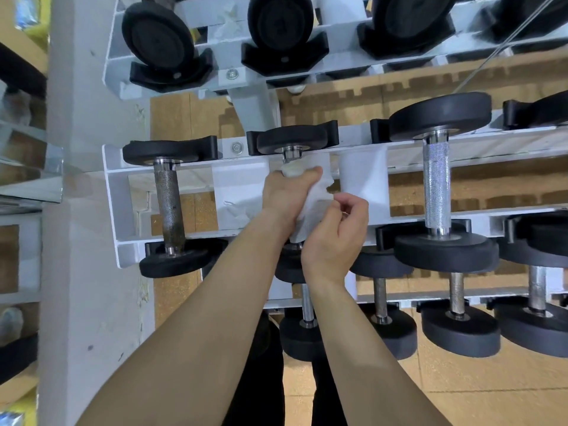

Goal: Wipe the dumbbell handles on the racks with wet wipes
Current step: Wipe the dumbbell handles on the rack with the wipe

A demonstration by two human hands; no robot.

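Left hand [285, 195]: clenched round the handle [291, 155] of the middle dumbbell [292, 139], with the wipe [316, 204] wrapped between palm and steel. Only a short steel stub of the handle shows beyond the knuckles.

Right hand [335, 232]: just beside the left hand, touching it, fingers curled, pinching the loose edge of the wipe.

Wipe: white, crumpled, bunched under the left hand and trailing toward the right hand.

Rack [236, 186]: white metal rails, running crosswise under both hands.

Left dumbbell [167, 195]: well apart on the left hand's outer side, with a dark, dull knurled grip and black heads.

Right dumbbell [436, 186]: beyond the right hand, with a bright knurled grip and larger black heads.

Upper dumbbells [159, 41]: on the tier past the fingertips, seen end-on in black cradles.

Lower dumbbells [458, 321]: on the tier below the wrists, partly hidden by the forearms.

Floor [491, 395]: tan interlocking mats beneath the forearms.
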